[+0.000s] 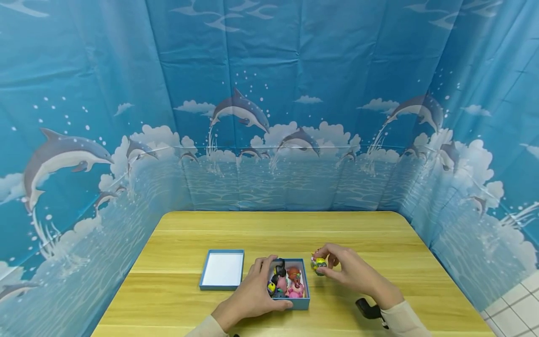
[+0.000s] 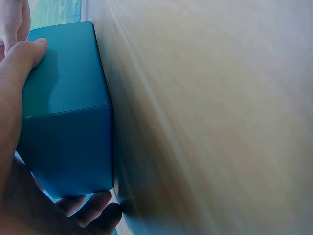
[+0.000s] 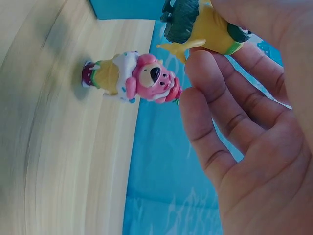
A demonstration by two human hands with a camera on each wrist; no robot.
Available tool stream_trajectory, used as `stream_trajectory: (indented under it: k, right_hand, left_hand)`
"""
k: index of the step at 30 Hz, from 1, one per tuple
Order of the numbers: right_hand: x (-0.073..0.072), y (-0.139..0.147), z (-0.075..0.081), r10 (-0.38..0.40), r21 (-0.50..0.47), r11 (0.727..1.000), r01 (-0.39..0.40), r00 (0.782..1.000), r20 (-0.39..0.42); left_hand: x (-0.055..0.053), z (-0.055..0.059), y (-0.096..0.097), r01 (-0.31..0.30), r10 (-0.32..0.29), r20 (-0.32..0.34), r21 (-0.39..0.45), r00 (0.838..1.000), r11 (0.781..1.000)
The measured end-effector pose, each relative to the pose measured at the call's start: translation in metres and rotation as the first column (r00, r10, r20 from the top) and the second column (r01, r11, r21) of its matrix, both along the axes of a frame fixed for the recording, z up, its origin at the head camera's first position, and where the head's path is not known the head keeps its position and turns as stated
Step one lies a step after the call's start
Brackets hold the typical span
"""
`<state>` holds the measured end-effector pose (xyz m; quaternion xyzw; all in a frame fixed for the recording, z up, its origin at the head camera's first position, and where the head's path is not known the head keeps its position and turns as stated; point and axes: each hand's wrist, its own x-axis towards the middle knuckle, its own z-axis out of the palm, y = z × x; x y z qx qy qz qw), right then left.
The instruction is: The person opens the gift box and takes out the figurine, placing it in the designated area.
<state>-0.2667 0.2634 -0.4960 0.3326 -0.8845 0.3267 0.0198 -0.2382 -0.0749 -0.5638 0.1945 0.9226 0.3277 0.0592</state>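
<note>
hands curved, left around box, right around figurine

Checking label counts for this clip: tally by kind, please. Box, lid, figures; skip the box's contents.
Blue box: 1
Shallow blue lid: 1
Figures outside the box: 2 (yellow-and-green figure in the right hand; pink bear figure standing near it)
Total: 4
</note>
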Motion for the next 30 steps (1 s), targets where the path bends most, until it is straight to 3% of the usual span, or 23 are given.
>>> stream_trajectory:
  k: [30]
  right_hand:
    - [-0.01,0.034,-0.02,-0.118,0.001,0.993,0.118,0.993,-0.016]
  left_hand:
    - [0.001,0.0,0.001,0.001,-0.001,0.019,0.0,1.0,1.0]
